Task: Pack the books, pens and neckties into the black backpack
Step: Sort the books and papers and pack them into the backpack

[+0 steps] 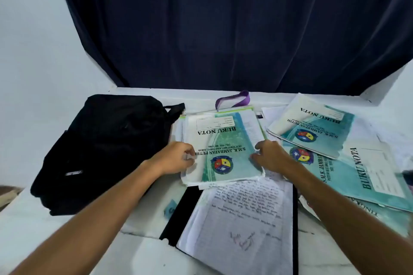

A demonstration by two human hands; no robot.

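Books lie all over the white table (35, 225), and one pile of books (223, 147) sits in the middle with a hand on each side of it. The left hand (176, 158) grips the pile's left edge with curled fingers, and the right hand (271, 156) grips its right edge the same way, so both hands hold the same pile. The pile's long side runs from the near edge of the table toward the far edge, and the hands hold it across its short side. The black backpack (105, 151) lies flat just to the left of the pile, almost touching it, on the left part of the table. It is on the left hand's side, so the pile will likely have to go left. I cannot see an open mouth on the backpack, and it may need opening first. More books (310, 127) are spread toward the right edge of the table, close to the right hand. Another green book (366, 176) lies under them, nearer the right edge. An open folder with written pages (245, 214) lies at the near edge, partly under the pile. A purple strap (234, 99) pokes out behind the pile near the far edge. I cannot tell if it is a necktie. I see no pens.
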